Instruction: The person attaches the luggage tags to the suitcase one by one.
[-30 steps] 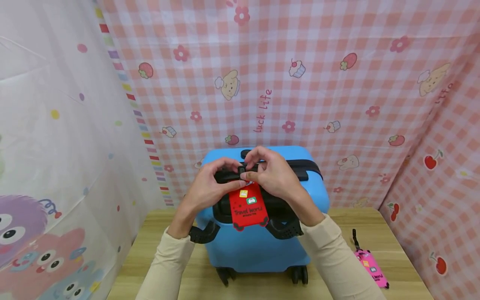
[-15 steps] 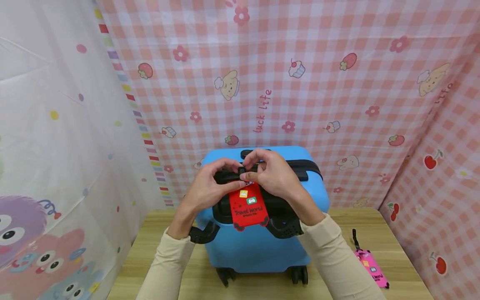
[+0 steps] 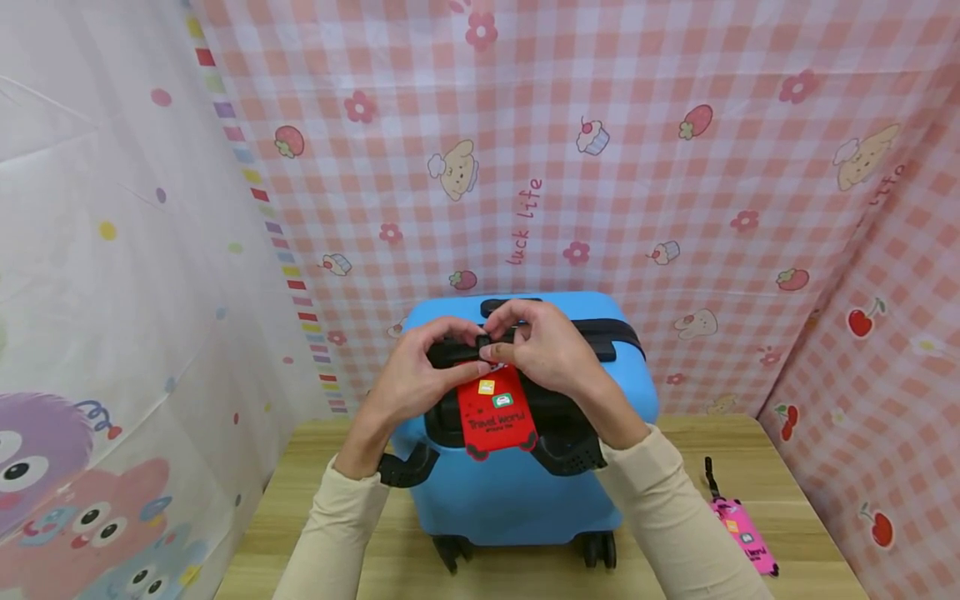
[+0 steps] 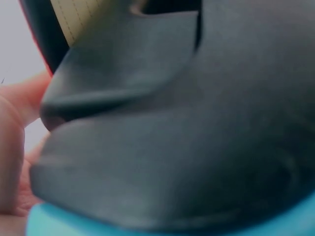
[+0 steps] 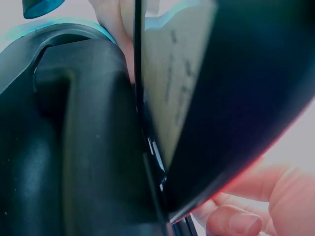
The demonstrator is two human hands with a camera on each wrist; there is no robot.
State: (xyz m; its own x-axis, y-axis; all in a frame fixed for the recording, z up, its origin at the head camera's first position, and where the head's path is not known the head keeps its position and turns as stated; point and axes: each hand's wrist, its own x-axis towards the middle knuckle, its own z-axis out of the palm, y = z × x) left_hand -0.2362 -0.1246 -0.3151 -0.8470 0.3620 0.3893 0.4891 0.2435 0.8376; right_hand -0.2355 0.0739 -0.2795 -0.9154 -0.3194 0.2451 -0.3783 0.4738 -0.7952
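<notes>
Both hands meet at the centre of the head view, over the upper part of a blue suitcase (image 3: 517, 508) that stands on its dark wheels (image 3: 598, 550). The left hand (image 3: 412, 371) comes in from the lower left with its thumb and fingers bent toward each other, pinching at a short black strap (image 3: 483, 342). The right hand (image 3: 551, 346) comes from the lower right and pinches the same strap between thumb and forefinger. A red luggage tag (image 3: 498, 417) hangs just below the fingertips, in front of the suitcase's black side handle (image 3: 444, 417); it leans slightly, and its face reads "Travel World", with small yellow and green patches above the words.

In the right wrist view the tag's dark-edged back shows a pale insert (image 5: 172, 73) with blurred lines, and fingers lie at the lower right. Dark suitcase parts fill most of the left wrist view, where fingers show at the left edge.

A pink luggage tag (image 3: 745, 535) with its own black strap lies on the wood-grain worktop (image 3: 300, 517) at the lower right of the head view. A pink checked cloth (image 3: 637, 192) hangs behind, and a white cloth (image 3: 165, 292) with cartoon figures runs down the left side. Both sleeves are cream.
</notes>
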